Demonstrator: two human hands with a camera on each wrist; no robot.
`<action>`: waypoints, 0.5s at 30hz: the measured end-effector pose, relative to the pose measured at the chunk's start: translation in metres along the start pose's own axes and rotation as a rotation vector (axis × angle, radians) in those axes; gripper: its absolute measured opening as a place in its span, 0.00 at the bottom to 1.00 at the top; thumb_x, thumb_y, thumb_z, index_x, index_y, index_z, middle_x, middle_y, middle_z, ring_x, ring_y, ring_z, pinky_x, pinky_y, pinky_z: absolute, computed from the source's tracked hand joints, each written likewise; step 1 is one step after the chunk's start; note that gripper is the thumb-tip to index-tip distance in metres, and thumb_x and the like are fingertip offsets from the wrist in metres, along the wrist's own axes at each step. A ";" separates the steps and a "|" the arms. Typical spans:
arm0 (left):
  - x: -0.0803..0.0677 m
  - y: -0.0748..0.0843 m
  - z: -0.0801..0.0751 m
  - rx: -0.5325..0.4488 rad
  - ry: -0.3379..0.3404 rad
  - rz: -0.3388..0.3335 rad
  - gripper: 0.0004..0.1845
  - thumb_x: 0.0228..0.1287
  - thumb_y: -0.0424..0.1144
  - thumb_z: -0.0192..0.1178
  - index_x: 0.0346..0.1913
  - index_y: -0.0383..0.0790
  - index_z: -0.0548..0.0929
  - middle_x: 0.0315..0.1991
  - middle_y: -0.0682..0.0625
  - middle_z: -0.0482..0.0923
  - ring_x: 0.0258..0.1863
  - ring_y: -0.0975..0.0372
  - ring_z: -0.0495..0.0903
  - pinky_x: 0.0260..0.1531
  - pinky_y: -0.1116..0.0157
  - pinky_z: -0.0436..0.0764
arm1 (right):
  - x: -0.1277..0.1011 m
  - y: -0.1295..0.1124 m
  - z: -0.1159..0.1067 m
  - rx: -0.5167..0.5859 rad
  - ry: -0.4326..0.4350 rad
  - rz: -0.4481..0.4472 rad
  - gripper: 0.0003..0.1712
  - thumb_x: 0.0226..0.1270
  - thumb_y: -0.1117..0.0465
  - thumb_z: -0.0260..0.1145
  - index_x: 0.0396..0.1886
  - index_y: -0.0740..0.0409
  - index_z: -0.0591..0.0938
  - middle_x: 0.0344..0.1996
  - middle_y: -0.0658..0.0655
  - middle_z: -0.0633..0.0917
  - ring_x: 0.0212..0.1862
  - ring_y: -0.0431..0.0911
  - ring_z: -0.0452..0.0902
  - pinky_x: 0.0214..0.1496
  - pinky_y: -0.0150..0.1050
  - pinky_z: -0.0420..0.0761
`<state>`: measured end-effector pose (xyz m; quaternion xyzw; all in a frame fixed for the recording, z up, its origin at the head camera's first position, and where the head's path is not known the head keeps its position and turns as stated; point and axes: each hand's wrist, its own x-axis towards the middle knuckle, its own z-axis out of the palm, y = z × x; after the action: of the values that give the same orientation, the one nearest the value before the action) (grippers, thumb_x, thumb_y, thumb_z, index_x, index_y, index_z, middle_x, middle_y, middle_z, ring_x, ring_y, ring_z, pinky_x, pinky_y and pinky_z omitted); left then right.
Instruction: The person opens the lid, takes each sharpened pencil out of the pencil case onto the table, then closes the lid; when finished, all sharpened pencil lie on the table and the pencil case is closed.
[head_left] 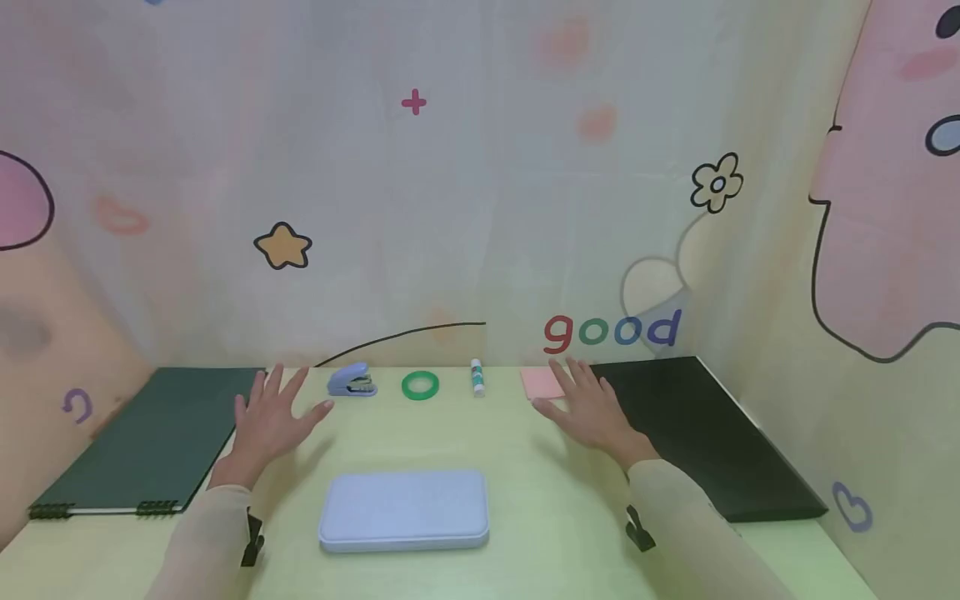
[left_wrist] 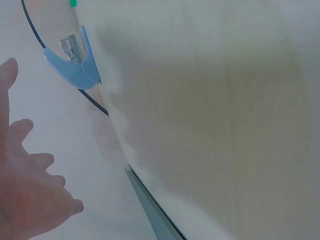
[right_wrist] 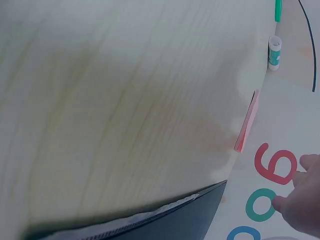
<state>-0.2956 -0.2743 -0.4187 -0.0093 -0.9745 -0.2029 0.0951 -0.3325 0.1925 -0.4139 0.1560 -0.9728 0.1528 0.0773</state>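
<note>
My left hand (head_left: 272,423) hovers with spread fingers between a dark green spiral notebook (head_left: 150,433) and a blue stapler (head_left: 351,381). On the other side, my right hand (head_left: 592,410) is held above the table with its fingers extended, partly covering a pink sticky note pad (head_left: 542,383). Neither hand holds anything. A pale blue case (head_left: 405,510) lies flat at the front, between the two forearms. Along the back edge are a roll of green tape (head_left: 406,386) and a glue stick (head_left: 477,377). In the left wrist view the stapler (left_wrist: 75,65) appears beyond the fingers.
A large black folder or pad (head_left: 705,442) lies at the right side of the pale table (head_left: 420,433). A printed curtain (head_left: 480,183) hangs directly behind the table's back edge and round both sides.
</note>
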 end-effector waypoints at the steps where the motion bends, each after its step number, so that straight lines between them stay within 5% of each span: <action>1: -0.001 0.000 0.000 -0.006 0.001 -0.001 0.47 0.67 0.67 0.52 0.78 0.40 0.56 0.78 0.28 0.40 0.76 0.31 0.36 0.65 0.27 0.37 | 0.000 -0.001 0.000 0.011 -0.002 -0.007 0.48 0.71 0.33 0.52 0.81 0.53 0.53 0.78 0.66 0.55 0.80 0.64 0.45 0.74 0.69 0.47; 9: -0.010 0.009 0.003 -0.113 -0.028 0.058 0.40 0.68 0.61 0.55 0.73 0.36 0.66 0.77 0.30 0.44 0.76 0.31 0.40 0.65 0.28 0.44 | -0.003 -0.013 0.002 0.227 -0.072 -0.038 0.53 0.67 0.31 0.58 0.81 0.49 0.49 0.80 0.60 0.52 0.80 0.62 0.46 0.72 0.69 0.54; 15: -0.015 0.019 0.003 -0.293 -0.159 0.131 0.34 0.72 0.57 0.54 0.71 0.37 0.69 0.77 0.31 0.50 0.75 0.32 0.46 0.66 0.29 0.50 | -0.007 -0.028 0.006 0.340 -0.130 -0.071 0.59 0.60 0.34 0.69 0.81 0.45 0.49 0.79 0.59 0.55 0.78 0.61 0.54 0.70 0.67 0.61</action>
<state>-0.2799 -0.2556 -0.4169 -0.1026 -0.9362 -0.3349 0.0285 -0.3168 0.1670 -0.4131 0.2104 -0.9299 0.3017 -0.0080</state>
